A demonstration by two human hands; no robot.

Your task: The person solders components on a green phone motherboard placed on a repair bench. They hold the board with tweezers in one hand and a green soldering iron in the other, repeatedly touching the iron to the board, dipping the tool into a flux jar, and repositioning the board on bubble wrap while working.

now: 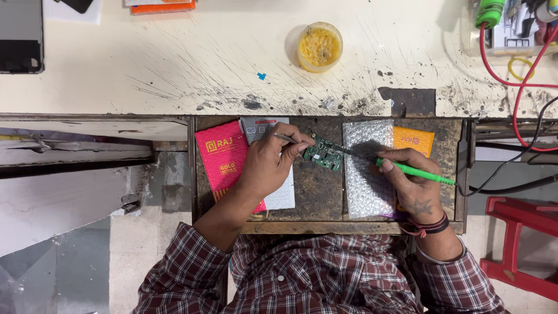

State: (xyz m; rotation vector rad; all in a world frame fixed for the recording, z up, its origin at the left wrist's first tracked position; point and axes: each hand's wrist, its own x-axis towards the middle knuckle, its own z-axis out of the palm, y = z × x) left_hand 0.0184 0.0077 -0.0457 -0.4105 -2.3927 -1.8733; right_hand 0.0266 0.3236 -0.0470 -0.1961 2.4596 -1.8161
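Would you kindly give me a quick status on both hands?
Left hand gripping tweezers at green circuit board. Right hand holding green soldering iron, tip on board. Nothing blocking.

A yellow tub [319, 46] is set on the scratched bench [192, 64]. A pink packet [224, 160], a bubble-wrap pouch [366, 168] and an orange packet [414, 139] are laid in the open drawer [319, 192]. Red wires [500, 75] are trailed at right beside what may be a red stool [520, 244].
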